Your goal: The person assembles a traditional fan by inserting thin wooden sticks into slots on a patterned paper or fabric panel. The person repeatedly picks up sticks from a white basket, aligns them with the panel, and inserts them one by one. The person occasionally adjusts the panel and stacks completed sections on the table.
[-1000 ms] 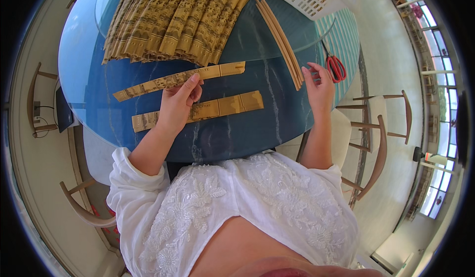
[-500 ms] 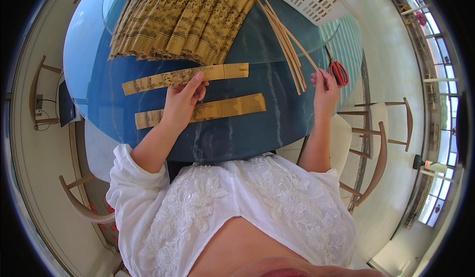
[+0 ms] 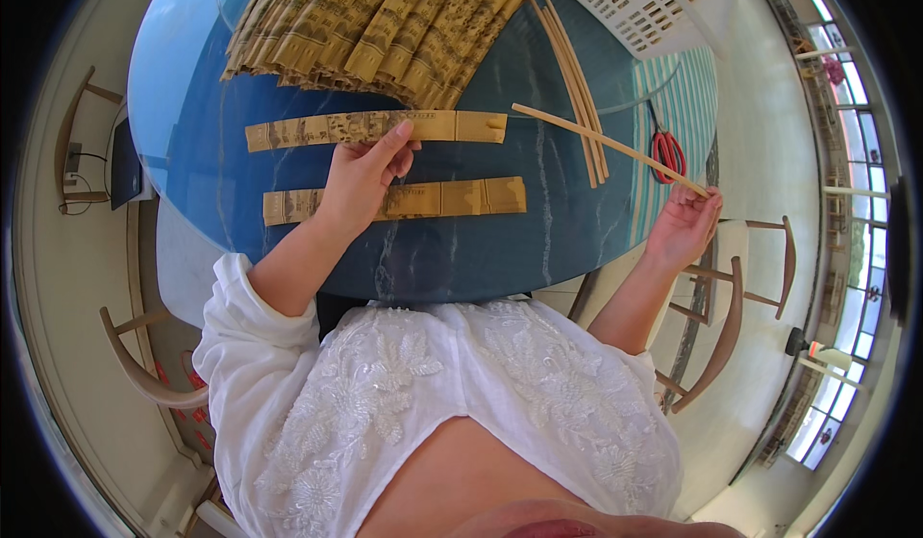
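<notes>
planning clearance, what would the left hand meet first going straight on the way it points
Beyond the gold strip it holds, the left hand would likely meet the near edge of the fanned gold pile first, though the hand's height is unclear.

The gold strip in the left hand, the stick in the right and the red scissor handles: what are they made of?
Gold strip: probably printed paper, perhaps coated, faintly glossy, judging by its straight crosswise creases. Stick: likely plain wood, tan and matt, with no varnish shine visible. Red scissor handles: seemingly smooth plastic, from their even colour and rounded loops.
</notes>
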A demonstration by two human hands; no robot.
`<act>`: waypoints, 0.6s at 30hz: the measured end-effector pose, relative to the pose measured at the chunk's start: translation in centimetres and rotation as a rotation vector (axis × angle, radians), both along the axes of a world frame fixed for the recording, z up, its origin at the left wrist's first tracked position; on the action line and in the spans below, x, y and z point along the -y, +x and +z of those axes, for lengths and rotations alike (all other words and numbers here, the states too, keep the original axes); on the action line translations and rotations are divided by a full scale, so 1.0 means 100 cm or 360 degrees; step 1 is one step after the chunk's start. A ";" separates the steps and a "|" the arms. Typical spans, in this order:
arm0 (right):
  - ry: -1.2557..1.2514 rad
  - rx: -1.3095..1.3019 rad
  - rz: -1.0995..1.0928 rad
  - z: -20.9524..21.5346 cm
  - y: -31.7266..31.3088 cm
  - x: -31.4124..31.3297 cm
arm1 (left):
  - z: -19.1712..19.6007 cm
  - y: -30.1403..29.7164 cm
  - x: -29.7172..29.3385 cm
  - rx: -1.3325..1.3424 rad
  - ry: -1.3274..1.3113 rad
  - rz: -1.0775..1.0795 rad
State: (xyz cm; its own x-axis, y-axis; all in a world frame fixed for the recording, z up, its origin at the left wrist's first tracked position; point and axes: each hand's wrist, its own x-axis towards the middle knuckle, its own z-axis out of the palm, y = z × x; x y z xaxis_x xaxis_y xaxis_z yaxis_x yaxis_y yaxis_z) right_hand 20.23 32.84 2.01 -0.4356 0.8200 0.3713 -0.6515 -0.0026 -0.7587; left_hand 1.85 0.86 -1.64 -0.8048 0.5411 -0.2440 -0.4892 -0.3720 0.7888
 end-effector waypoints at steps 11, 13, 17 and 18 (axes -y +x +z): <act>0.0124 0.0173 0.0001 -0.002 -0.002 0.003 | 0.000 0.001 0.002 0.0006 0.0045 -0.0056; 0.0162 0.0188 0.0109 -0.004 -0.006 0.010 | -0.001 0.002 0.001 0.0015 0.0036 -0.0079; 0.0079 0.0268 0.0314 -0.010 -0.022 0.035 | 0.000 0.005 0.001 0.0027 0.0069 -0.0091; 0.0052 0.0301 0.0365 -0.013 -0.026 0.042 | 0.000 0.005 0.000 0.0032 0.0078 -0.0097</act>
